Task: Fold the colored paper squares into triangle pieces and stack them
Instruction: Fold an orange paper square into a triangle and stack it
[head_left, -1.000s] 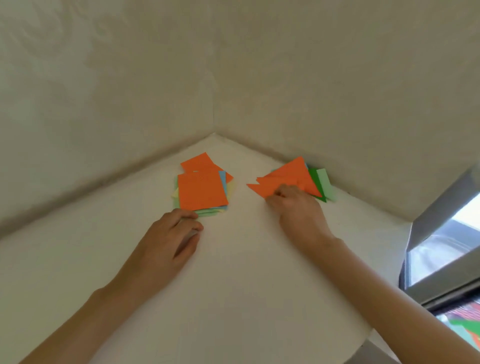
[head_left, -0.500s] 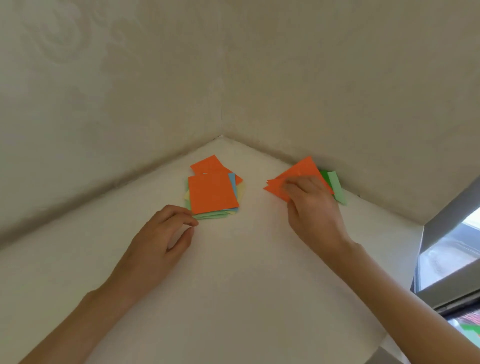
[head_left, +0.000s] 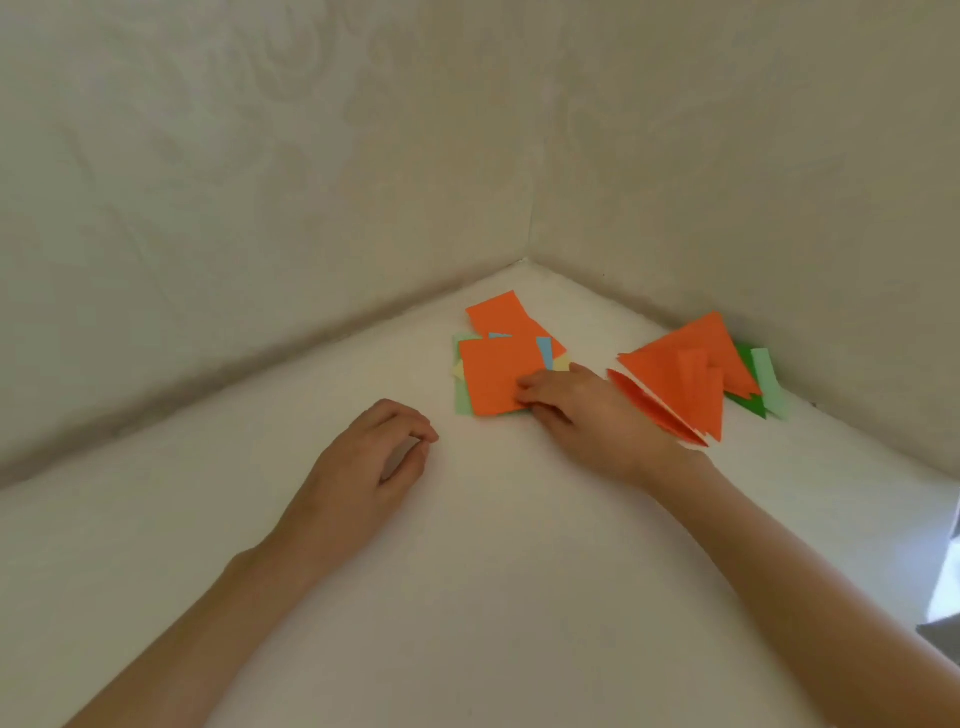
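A stack of flat paper squares lies near the corner of the white table, with an orange square on top and blue, yellow and green edges showing beneath. My right hand reaches across to it, and its fingertips and thumb pinch the top orange square at its near right corner. Right of that hand sits the pile of folded orange triangles on green pieces. My left hand rests on the table left of the stack with loosely curled fingers and holds nothing.
Two beige walls meet in a corner just behind the papers. The table's right edge and a bright window frame show at the far right. Bare white table surface lies in front of both hands.
My right hand has left the folded triangle pile and moved left onto the stack of squares. My left hand has stayed beside the stack. The view has shifted left.
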